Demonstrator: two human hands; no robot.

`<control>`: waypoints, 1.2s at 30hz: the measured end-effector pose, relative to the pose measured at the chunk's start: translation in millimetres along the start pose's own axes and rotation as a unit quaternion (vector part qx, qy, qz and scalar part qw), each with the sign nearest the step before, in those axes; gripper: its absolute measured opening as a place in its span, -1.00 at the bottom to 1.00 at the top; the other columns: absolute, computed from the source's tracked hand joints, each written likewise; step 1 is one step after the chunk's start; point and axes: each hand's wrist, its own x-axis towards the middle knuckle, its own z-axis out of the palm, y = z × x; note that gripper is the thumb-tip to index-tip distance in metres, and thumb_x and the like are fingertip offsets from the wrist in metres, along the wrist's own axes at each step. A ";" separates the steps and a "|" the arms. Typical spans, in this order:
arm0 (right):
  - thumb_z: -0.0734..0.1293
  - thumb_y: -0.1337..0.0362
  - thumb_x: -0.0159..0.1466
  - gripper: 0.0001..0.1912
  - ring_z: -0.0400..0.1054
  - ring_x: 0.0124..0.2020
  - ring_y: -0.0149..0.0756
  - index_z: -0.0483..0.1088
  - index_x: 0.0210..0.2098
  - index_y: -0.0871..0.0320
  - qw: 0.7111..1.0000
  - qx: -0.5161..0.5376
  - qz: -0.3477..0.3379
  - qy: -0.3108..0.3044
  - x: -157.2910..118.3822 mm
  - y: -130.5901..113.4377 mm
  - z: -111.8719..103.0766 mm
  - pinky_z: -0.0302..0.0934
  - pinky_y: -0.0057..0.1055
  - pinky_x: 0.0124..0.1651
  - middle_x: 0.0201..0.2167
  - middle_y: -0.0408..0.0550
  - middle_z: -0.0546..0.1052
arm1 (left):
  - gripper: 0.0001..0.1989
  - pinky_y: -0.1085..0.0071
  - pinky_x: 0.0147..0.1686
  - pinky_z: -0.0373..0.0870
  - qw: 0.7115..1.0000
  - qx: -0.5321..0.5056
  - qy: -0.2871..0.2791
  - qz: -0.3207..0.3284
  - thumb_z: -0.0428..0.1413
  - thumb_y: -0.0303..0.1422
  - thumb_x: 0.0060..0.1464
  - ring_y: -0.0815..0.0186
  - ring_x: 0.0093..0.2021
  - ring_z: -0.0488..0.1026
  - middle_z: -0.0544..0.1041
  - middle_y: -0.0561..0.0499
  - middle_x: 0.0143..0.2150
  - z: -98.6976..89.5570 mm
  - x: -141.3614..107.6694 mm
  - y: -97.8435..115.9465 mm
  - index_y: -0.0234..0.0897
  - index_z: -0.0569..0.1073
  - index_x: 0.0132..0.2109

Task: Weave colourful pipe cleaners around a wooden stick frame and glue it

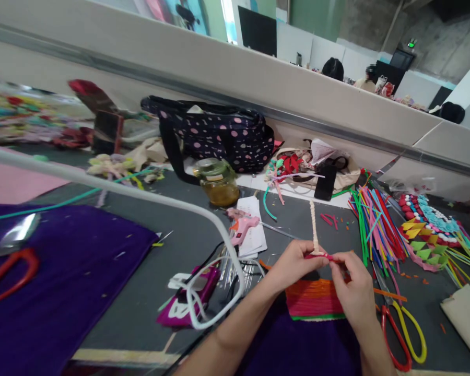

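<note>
I see both hands meeting low in the middle of the view, just above the near edge of the desk (172, 250). My left hand (295, 263) is curled, thumb and fingertips pinched on one end of a short red pipe cleaner (320, 256); my right hand (352, 284) is likewise closed, pinching the other end, so the red piece runs level between the two grips. It is thin, fuzzy and bright red-pink, only a short span showing between the fingers. A cream pipe cleaner (313, 224) rises from that same pinch point, standing nearly upright and slightly wavy, thicker-looking and pale off-white; its lower end meets the red piece, and I cannot tell whether the two are twisted together.

Directly under the hands lies a striped mat (313, 297) of red, orange and pink rows with a green lower edge, resting on purple cloth. Just right of my right hand lie scissors (401, 329) with red and yellow handles. Further right, a loose bundle of coloured sticks (376, 224) fans across the desk. To the left of the hands sits a pink glue gun (241, 227) on white paper, and behind it an amber glass jar (218, 183) before a dotted dark bag (219, 133).
</note>
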 end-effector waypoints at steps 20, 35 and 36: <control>0.20 0.28 0.28 -0.83 0.35 -0.08 -0.17 0.44 -0.25 0.10 1.000 -0.008 0.001 0.027 -1.9 -10.3 -5.4 0.25 -0.22 -0.03 -0.15 0.06 0.46 | -0.76 0.47 -0.46 0.28 0.999 -0.044 0.002 -0.016 0.27 -0.25 -0.18 0.37 -0.49 0.37 0.49 0.02 -0.53 0.2 3.9 -11.6 -0.38 0.52 -0.46; 0.23 0.24 0.26 -0.85 0.34 -0.08 -0.18 0.43 -0.34 0.11 0.998 0.038 0.043 0.040 -2.5 -9.0 -0.6 0.27 -0.25 -0.07 -0.14 0.06 0.43 | -0.76 0.50 -0.51 0.20 1.000 -0.009 0.014 -0.002 0.25 -0.25 -0.17 0.42 -0.55 0.28 0.43 0.07 -0.57 0.6 1.6 -12.4 -0.38 0.49 -0.47; 0.23 0.24 0.26 -0.84 0.33 -0.08 -0.18 0.43 -0.33 0.11 0.997 0.043 0.044 0.037 -2.2 -8.4 -1.4 0.28 -0.26 -0.08 -0.14 0.06 0.43 | -0.76 0.50 -0.51 0.20 1.000 -0.013 0.013 -0.004 0.25 -0.25 -0.17 0.42 -0.55 0.29 0.43 0.07 -0.57 0.3 1.6 -11.9 -0.38 0.49 -0.47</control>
